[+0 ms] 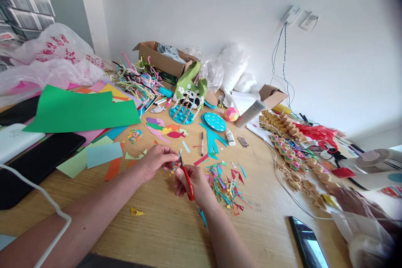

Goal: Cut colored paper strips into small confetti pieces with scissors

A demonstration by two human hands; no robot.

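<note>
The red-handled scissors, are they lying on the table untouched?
No, the red-handled scissors are held in the right hand, with the blades up at a small paper piece pinched by the left hand.

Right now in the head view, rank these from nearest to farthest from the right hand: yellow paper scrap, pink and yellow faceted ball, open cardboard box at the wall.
1. Yellow paper scrap, left of the right hand, near table edge.
2. Pink and yellow faceted ball, beyond the hand, mid-table.
3. Open cardboard box, far back by the wall.

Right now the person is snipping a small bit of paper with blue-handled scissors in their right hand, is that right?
Not quite: in the head view the scissors in the right hand have red handles, not blue. The left hand pinches the small paper piece at the blades.
</note>
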